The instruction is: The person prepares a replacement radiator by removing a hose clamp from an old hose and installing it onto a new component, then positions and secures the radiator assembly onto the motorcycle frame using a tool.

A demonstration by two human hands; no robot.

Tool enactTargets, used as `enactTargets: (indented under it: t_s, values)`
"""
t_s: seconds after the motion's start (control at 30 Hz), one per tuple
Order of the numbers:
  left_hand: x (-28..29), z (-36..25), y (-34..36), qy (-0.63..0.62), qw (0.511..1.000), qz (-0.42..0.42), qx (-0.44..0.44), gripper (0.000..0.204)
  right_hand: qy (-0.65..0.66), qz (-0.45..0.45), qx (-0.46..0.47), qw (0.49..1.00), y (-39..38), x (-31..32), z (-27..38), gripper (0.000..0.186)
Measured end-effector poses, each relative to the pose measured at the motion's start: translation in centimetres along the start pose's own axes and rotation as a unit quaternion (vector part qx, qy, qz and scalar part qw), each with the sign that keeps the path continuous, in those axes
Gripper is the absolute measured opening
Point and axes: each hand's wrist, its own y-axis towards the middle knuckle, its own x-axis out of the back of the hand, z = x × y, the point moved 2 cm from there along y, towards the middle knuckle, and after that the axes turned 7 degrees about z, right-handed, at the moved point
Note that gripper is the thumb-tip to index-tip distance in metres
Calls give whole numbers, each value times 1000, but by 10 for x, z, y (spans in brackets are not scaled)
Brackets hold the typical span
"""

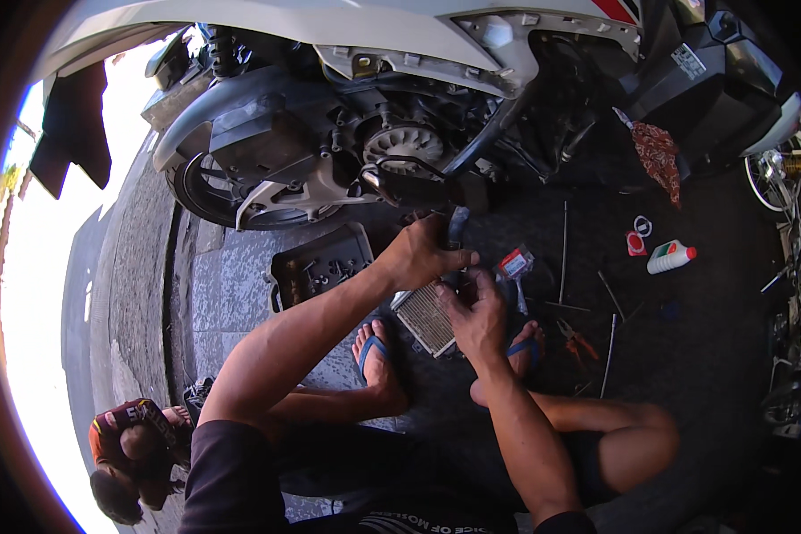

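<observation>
In front of the scooter's engine, my left hand [421,255] is closed, its thumb stretched toward my right hand; what its fingers hold is hidden. My right hand [479,316] is just below it, with thumb and fingers curled together near the top edge of a flat, finned beige panel [425,319] that looks like a small radiator. Whether that hand grips the panel or something smaller cannot be made out. Above both hands is the scooter's exposed engine with a round fan [404,147], and a dark part [409,185] hangs below it.
A tray [358,245] of bolts lies at the left. To the right are a red-and-white packet [515,263], red-handled pliers [580,343], long metal rods [564,254], a white bottle [670,257] and a red patterned cloth [657,160]. Another person [133,449] crouches at lower left.
</observation>
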Motion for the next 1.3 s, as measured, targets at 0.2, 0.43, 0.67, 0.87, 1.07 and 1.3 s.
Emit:
enactTargets:
  t_s: [0.2,0.43,0.67,0.87,1.07,1.3]
  values:
    - [-12,-6,-2,-229,964,29,130,59,145,14,-12,989,3,10,-4,20]
    - [-11,-5,2,-202,972,40,113,43,411,118,-49,903,8,20,-23,23]
    - [-13,-16,1,-292,951,-20,104,38,450,119,-53,883,7,26,-12,26]
    - [-29,5,12,-153,984,-17,94,41,288,108,-73,949,15,40,-32,31]
    - [-102,136,-9,-119,773,-319,535,87,319,41,-129,938,18,47,-81,35]
    - [-154,199,-79,-218,764,-216,568,111,375,13,-160,913,11,54,-97,32]
